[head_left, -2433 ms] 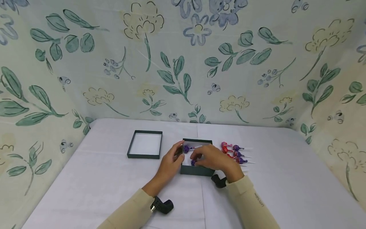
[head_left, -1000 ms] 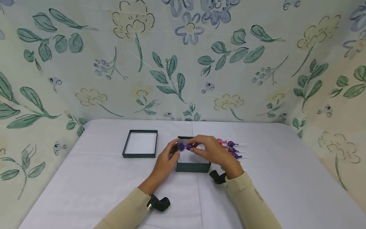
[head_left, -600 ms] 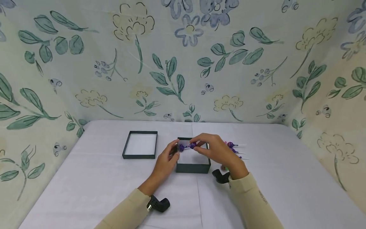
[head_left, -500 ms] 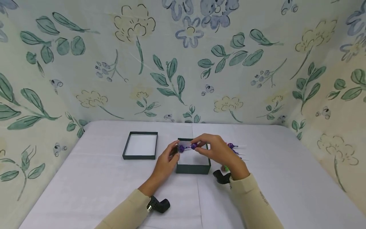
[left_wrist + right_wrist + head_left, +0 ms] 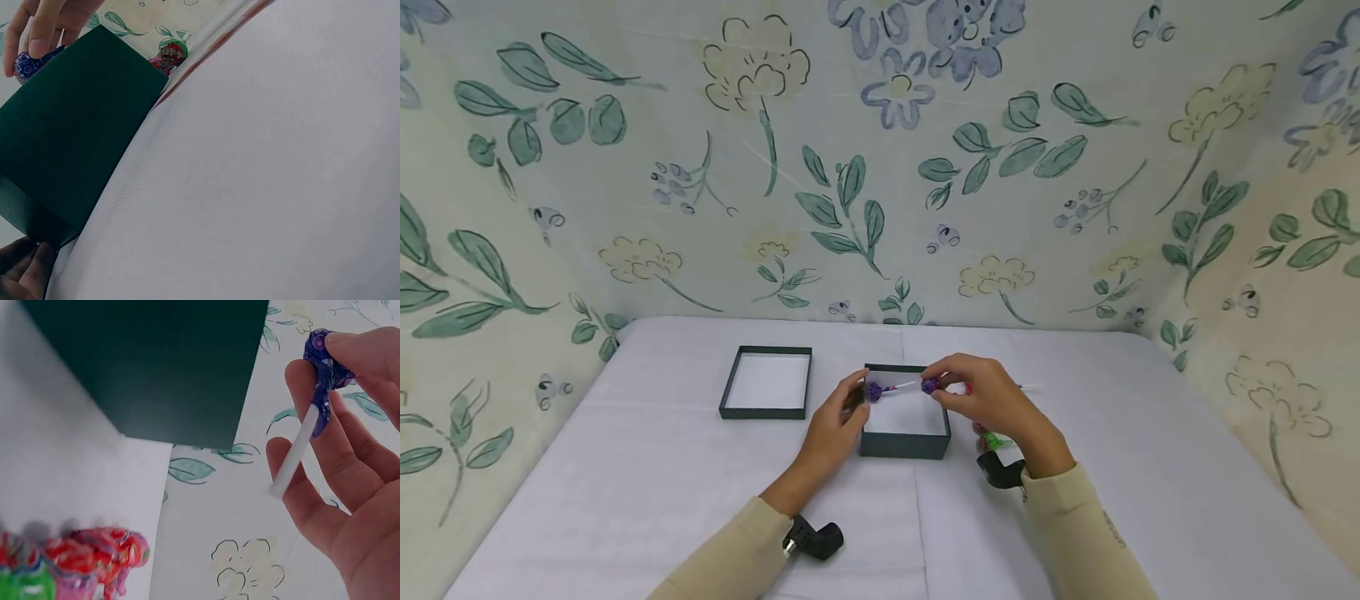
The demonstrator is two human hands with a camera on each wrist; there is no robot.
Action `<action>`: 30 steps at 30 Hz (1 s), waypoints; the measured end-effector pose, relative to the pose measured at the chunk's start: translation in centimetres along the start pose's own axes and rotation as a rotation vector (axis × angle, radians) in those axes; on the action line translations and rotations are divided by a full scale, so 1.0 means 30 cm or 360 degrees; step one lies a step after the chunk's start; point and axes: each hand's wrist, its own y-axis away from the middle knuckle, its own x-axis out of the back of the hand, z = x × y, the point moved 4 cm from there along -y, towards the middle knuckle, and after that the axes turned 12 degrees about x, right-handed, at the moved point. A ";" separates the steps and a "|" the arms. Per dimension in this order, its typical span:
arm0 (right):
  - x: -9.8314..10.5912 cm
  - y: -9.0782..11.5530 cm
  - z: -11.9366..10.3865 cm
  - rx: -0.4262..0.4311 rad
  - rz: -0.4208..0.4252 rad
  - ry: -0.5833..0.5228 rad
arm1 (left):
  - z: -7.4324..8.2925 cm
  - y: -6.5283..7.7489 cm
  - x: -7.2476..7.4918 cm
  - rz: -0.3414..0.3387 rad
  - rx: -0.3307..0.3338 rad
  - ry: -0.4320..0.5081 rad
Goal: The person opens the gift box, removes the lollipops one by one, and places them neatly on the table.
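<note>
My left hand grips the left side of a dark green box with a white inside; its fingertips touch the box corner in the left wrist view. A purple-wrapped lollipop lies in the box along the back left, its white stick pointing right. My right hand pinches another purple lollipop by its head between thumb and forefinger, above the right part of the box. In the right wrist view this lollipop has its white stick slanting down across the fingers.
A shallow dark green lid lies left of the box, white inside up. Right of the box are red and green wrapped lollipops, partly hidden by my right hand and wrist. A floral cloth hangs behind the white table.
My right hand has raised the purple lollipop from the front of the box, brought it near the one lying there, then moved it right. My left hand stays at the box.
</note>
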 end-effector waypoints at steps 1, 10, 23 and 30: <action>0.003 0.007 0.002 0.0005 0.0004 0.0003 | -0.001 0.000 0.001 0.0002 0.0002 -0.0005; 0.033 0.068 0.021 -0.0006 0.0039 -0.0029 | -0.004 0.003 0.000 -0.0003 -0.0019 0.0016; 0.079 0.126 0.037 0.0081 0.0041 -0.0019 | -0.002 -0.009 0.000 0.0008 -0.0079 0.0032; 0.104 0.171 0.056 -0.0015 0.0035 0.0041 | -0.008 -0.011 0.001 0.0001 -0.0057 0.0048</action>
